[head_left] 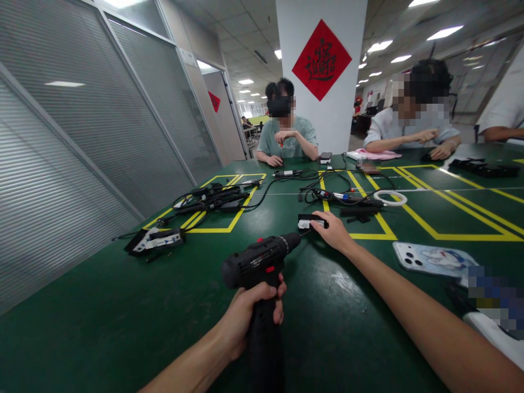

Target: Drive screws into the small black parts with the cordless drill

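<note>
My left hand (256, 311) is wrapped round the grip of a black cordless drill (257, 259) with red buttons. Its chuck points away to the right, and a thin bit (305, 233) reaches to the near side of a small black-and-white block (306, 222). Whether the bit touches the block or sits in a screw is too small to tell. From the right, my right hand (331, 230) grips that block at its right end, thumb and fingers closed on it. The block rests on the green table (184, 305).
Black cables and devices (213, 199) lie at the left, near a black-and-white part (158, 240). More cabled tools (339, 196) and a white ring (390, 198) lie beyond my right hand. A phone (434, 259) is at right. Two people (289, 136) (409, 128) sit across the table.
</note>
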